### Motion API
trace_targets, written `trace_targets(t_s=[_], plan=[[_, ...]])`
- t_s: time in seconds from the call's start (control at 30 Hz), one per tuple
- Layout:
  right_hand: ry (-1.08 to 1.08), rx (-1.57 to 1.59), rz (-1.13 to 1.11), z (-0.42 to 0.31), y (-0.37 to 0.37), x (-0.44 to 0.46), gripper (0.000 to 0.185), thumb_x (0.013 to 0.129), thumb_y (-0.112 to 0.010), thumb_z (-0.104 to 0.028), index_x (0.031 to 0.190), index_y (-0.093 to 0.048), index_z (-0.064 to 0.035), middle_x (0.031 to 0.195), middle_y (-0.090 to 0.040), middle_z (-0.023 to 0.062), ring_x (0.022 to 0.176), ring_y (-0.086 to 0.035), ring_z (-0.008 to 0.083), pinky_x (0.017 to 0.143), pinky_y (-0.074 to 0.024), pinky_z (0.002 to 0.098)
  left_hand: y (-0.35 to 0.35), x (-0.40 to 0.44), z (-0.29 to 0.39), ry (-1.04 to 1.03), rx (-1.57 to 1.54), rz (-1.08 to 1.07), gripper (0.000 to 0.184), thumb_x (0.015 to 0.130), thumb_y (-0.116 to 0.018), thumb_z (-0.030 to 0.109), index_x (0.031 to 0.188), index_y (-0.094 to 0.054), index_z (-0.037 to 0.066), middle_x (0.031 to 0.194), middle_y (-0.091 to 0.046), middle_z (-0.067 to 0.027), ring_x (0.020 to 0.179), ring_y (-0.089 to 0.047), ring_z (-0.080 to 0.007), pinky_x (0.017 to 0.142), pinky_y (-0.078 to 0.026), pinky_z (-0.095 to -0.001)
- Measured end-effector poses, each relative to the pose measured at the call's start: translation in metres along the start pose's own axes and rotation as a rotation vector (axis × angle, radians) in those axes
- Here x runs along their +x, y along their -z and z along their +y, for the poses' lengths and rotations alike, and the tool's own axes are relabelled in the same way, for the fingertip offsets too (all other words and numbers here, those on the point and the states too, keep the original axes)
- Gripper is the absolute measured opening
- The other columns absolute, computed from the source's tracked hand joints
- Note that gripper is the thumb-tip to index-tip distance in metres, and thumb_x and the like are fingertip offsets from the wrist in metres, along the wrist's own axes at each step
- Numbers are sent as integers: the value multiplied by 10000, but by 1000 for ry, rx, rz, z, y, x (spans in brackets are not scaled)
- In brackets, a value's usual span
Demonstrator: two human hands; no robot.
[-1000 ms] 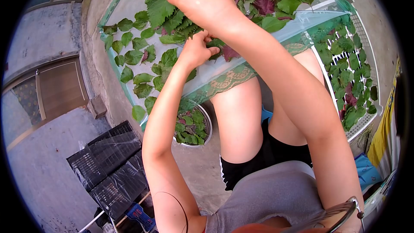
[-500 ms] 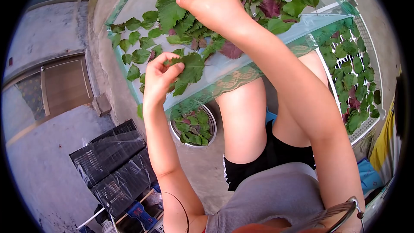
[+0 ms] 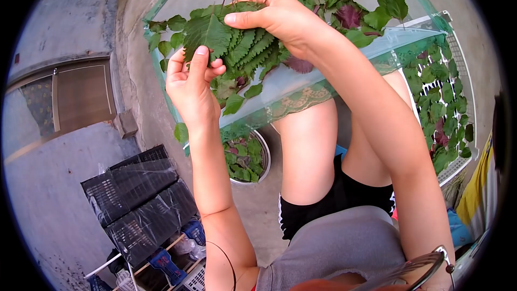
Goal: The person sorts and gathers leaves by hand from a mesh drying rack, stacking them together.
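Two bare arms rise from a grey top and black shorts (image 3: 307,210) at the lower middle of the frame. Toward the upper middle, the right hand (image 3: 285,19) clamps a fanned bundle of perilla leaves (image 3: 253,48), its thumb flat on the upper face and other fingers behind. The left hand (image 3: 194,89) is at the bundle's lower left, thumb and fingers pinched together on the edge of a broad top leaf (image 3: 207,32). That leaf lies up and slightly right of the left thumb, and down and left of the right fingers; it runs roughly up and down the frame, stem end uppermost. The left hand is nearer to its lower edge, the right to its stem end. The leaf is matt green, saw-toothed, with pale ribs; the bundle's stacked edges overlap like scales, and a few thin stems stick up.

Just beneath, more green and purple leaves (image 3: 347,16) lie loose on the desk (image 3: 180,3), whose lace trim (image 3: 301,100) hangs over the thighs. Below the desk edge, a round basin (image 3: 267,156) holds leaves, and at the right a white slatted tray (image 3: 467,83) bears others. Farther out, black crates (image 3: 129,178) in clear plastic sit lower left, with a brown door (image 3: 85,97) beyond.
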State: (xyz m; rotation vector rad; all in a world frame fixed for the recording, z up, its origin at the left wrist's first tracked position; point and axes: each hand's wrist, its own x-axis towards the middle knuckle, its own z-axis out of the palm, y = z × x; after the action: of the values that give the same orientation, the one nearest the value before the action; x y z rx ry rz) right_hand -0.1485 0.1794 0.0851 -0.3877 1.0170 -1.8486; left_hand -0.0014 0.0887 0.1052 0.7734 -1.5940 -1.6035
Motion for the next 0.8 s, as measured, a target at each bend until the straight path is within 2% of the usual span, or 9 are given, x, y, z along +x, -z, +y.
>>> trace_targets(t_s=[0.07,0.2,0.3,0.47,0.7,0.77,0.8], plan=[[-3,1,-37,-1,1,0,483,712,-802,-149,1106,-565,2,931,-657,81,840,-621,135,770,-502,270,-1,0,-1,-4,6,9,150,856,-634,39,981,-557,9,842,-628,-67,610,-598,-123,550,-528,-220],[38,-58,-39,-3,2,0,522,679,-821,-141,1107,-560,4,946,-656,90,852,-620,139,796,-497,268,-2,0,-3,2,1,-13,145,856,-631,37,976,-556,8,838,-631,-74,598,-595,-123,543,-526,-223],[47,-55,-36,-4,2,-2,498,670,-816,-110,1086,-565,0,927,-660,90,834,-624,140,776,-508,273,-3,0,-4,-2,9,-25,144,854,-632,40,974,-556,11,836,-631,-74,594,-591,-121,538,-520,-227],[20,-8,-2,0,3,2,359,684,-784,-77,988,-602,-25,856,-664,81,768,-630,137,703,-530,288,-4,-4,-4,-8,29,-24,144,854,-633,47,972,-556,17,834,-629,-70,579,-574,-113,524,-503,-226],[0,-8,-11,-2,3,1,311,683,-780,-72,941,-609,-30,839,-660,77,736,-632,135,689,-533,278,-2,-7,-5,0,29,-12,166,848,-647,53,974,-549,8,841,-631,-88,547,-568,-121,486,-484,-241],[18,-26,-21,-4,0,-1,330,631,-771,-10,911,-598,17,813,-658,134,694,-648,174,618,-547,309,-3,-8,-5,0,28,-9,166,847,-648,53,973,-551,9,841,-631,-89,548,-568,-120,487,-484,-241],[18,-26,-21,-3,0,-1,330,631,-771,-10,911,-598,17,813,-658,134,694,-648,174,618,-547,309,-3,-8,-5,-5,28,-5,167,847,-649,52,976,-552,7,833,-632,-86,548,-568,-118,489,-483,-240]])
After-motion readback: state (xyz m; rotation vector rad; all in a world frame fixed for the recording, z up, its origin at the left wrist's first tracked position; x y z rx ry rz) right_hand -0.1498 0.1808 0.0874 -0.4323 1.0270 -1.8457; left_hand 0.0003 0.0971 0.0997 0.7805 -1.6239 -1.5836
